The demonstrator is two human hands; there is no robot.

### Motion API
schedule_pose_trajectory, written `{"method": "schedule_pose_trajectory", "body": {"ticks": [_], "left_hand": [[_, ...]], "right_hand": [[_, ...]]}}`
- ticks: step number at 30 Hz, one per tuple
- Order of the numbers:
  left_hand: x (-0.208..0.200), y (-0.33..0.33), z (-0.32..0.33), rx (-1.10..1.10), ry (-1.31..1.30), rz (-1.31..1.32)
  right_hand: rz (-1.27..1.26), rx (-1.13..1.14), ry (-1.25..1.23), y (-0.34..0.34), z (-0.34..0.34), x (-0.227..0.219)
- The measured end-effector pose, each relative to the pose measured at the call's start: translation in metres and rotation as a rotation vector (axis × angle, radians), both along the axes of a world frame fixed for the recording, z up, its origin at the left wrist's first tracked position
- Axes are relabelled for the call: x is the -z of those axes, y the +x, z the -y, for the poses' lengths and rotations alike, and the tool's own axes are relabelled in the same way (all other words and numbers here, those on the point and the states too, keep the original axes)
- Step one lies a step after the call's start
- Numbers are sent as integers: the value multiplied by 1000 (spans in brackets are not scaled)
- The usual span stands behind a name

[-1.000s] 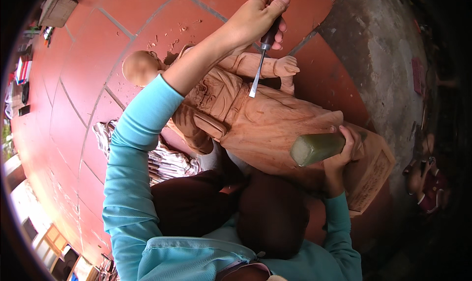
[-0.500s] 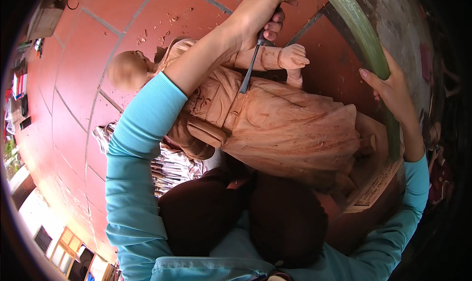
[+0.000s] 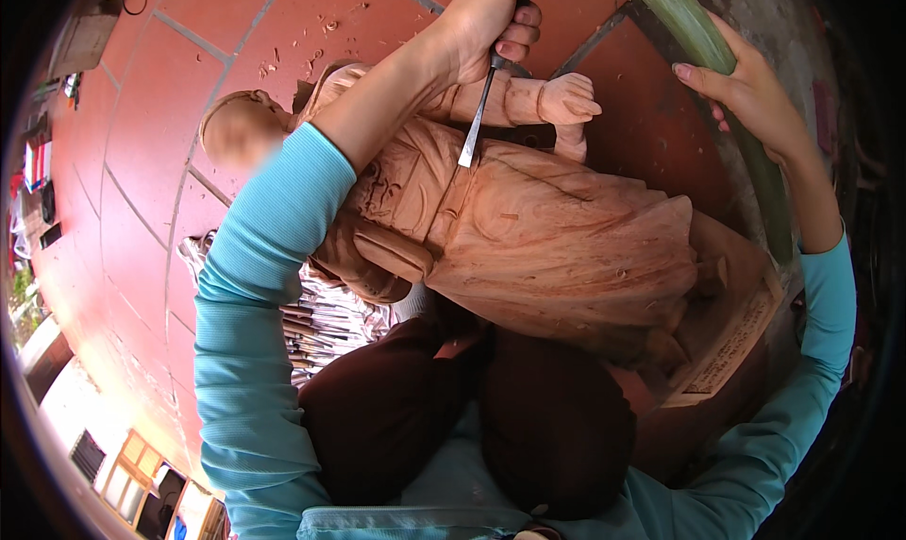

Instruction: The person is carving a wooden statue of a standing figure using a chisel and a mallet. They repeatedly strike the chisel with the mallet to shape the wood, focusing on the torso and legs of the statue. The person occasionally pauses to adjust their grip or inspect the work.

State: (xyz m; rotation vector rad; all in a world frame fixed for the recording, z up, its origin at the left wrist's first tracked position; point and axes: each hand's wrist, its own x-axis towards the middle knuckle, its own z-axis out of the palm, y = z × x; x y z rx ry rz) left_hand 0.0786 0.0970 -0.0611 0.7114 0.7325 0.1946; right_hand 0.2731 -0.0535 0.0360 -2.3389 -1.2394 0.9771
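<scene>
- Wooden statue point(image 3: 528, 228) is lying across the middle of the frame, its long axis running from the head at upper left down to the base at lower right, resting over the person's lap.
- Left hand point(image 3: 491, 21) is clenching a chisel point(image 3: 475, 125) at top centre, blade pointing down onto the statue's chest, just beside its raised carved fist.
- Right hand point(image 3: 746, 92) is gripping a long green mallet point(image 3: 717, 77) at upper right, apart from the statue; the left hand is nearer.
</scene>
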Motion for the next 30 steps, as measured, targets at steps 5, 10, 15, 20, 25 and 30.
{"method": "schedule_pose_trajectory", "body": {"ticks": [5,10,15,20,25,30], "left_hand": [[-1,3,4,38,36,0],[0,1,7,19,67,-25],[-5,1,11,18,89,-63],[-11,0,18,27,159,-26],[-12,-2,17,69,207,34],[-19,-6,23,59,270,42]], "right_hand": [[20,-220,7,24,-15,11],[-147,-266,-105,5,-36,-17],[5,-428,-26,16,-26,-7],[-69,-33,19,12,-8,7],[-68,-80,-8,13,-4,3],[-54,-105,-7,10,-2,2]]}}
